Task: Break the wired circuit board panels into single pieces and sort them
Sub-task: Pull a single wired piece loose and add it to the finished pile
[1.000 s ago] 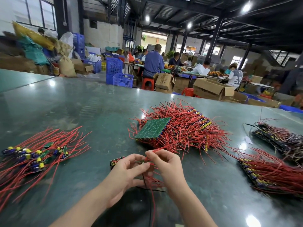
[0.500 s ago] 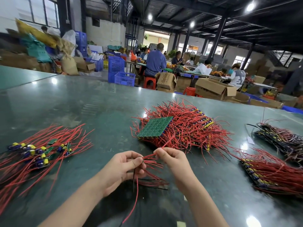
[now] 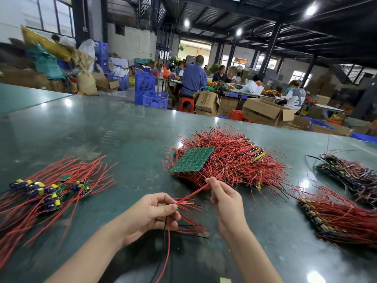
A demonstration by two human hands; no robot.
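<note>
Right fingers [image 3: 214,185] drew red wire [image 3: 193,194] upward.

We see a glossy dark green bench [image 3: 81,129] mottled with pale reflections. On the central heap of red-wired circuit board panels [image 3: 234,160] lies a flat green square board [image 3: 192,162] dotted with a regular grid of small pale pads. The separated single pieces [image 3: 47,193] on our left carry yellow and blue components on small green boards, with red leads and a few black ones. The right-hand stack of panels [image 3: 336,217] shows the same red wires with a yellow and blue edge. Beyond the bench stand bright blue plastic lattice crates [image 3: 151,92], plain brown cardboard boxes [image 3: 265,113] and a red stool [image 3: 186,104].
</note>
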